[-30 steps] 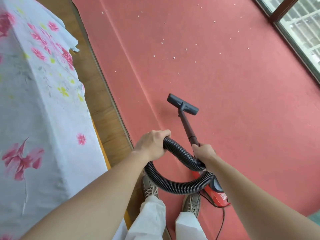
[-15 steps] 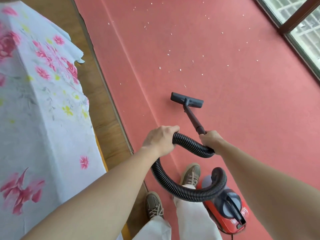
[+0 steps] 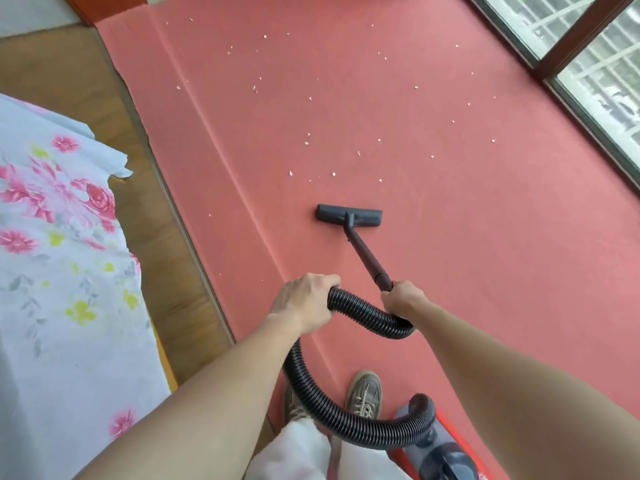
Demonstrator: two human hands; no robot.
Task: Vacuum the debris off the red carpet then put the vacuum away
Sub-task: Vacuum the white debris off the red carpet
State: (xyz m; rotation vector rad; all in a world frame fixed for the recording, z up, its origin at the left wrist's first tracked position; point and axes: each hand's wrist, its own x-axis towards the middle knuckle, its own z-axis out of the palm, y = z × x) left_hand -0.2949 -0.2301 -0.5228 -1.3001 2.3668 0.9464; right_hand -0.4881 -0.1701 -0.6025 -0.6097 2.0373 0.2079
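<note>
The floor nozzle (image 3: pixel 349 216) lies flat on the red carpet (image 3: pixel 450 237), straight out ahead of the right hand (image 3: pixel 403 297) at the far end of the wand (image 3: pixel 363 252). That hand is wrapped in a fist round the wand's near end. The left hand (image 3: pixel 303 304), just beside it, curls over the top of the ribbed hose (image 3: pixel 367 311) where the hose arches between the two hands. Over the last second the nozzle has swung from a slant to lie square across the line of travel. The person has also stepped forward, so the nearest white debris (image 3: pixel 334 174) now sits just beyond the nozzle's front edge instead of well ahead of it. I judge this to be an early pass. Flecks are scattered across the whole stretch beyond the hands, and a few lie off to the left of the left hand near the carpet's fold, so most of the cleaning is still to do and putting the machine away is far off. The next push looks likely to take the closest specks. The hose loops back under the left forearm, past a shoe (image 3: pixel 365 393), to the red vacuum body (image 3: pixel 440 455) behind the right arm. Left of the left hand run a strip of wooden floor (image 3: pixel 166 244) and a floral cloth (image 3: pixel 52 271), and a window (image 3: pixel 588 64) stands far out to the right
</note>
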